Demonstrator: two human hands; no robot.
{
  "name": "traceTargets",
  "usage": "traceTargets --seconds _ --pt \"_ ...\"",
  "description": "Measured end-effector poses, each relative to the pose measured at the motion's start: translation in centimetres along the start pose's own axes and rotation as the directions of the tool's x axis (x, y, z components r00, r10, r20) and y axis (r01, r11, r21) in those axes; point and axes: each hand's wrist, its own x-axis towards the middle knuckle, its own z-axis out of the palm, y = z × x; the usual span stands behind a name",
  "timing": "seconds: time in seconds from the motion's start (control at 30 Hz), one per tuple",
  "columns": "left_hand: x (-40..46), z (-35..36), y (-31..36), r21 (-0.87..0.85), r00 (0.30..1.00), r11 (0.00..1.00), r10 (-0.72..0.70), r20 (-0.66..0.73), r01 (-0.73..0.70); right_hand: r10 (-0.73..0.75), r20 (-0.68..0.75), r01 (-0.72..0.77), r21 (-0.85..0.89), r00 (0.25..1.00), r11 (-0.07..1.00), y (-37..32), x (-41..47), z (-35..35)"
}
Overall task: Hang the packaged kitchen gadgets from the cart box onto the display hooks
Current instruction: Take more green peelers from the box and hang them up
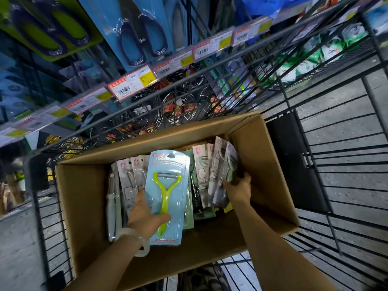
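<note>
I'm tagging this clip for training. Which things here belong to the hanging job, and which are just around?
Job: green peeler pack held by left hand; grey packs gripped by right hand; cardboard box.

Around: cart; price tags; wire racks; scissors packs.

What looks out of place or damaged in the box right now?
Nothing looks damaged. The packs in the cardboard box lean unevenly rather than stack neatly. The left hand holds a green peeler pack; the right hand grips grey packs.
</note>
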Motion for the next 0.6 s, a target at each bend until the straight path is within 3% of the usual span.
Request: traceTargets --seconds 0.17,0.3,0.47,0.6 --pt "-0.2 -0.1 0.3 -0.02 1.0 1.0 0.009 -0.022 -0.01 0.058 0.054 -0.054 -0.062 0.997 0.997 -0.2 0.6 -0.1" --pt "-0.7 0.0 0.0 -0.031 1.0 0.999 -0.01 -0.028 0.009 0.016 0.136 -0.01 -0.041 0.991 0.999 -0.9 -0.2 0.7" --pt "-1.8 -0.3 0.3 -0.085 1.0 0.996 -0.019 -0.021 0.017 -0.161 0.072 0.169 -0.14 0.984 0.976 -1.0 -2.3 1.4" --pt "-2.8 -1.0 0.6 -0.144 0.999 0.989 0.013 -0.032 -0.018 -0.281 0.079 0.288 -0.097 0.956 0.953 -1.1 -4.3 1.2"
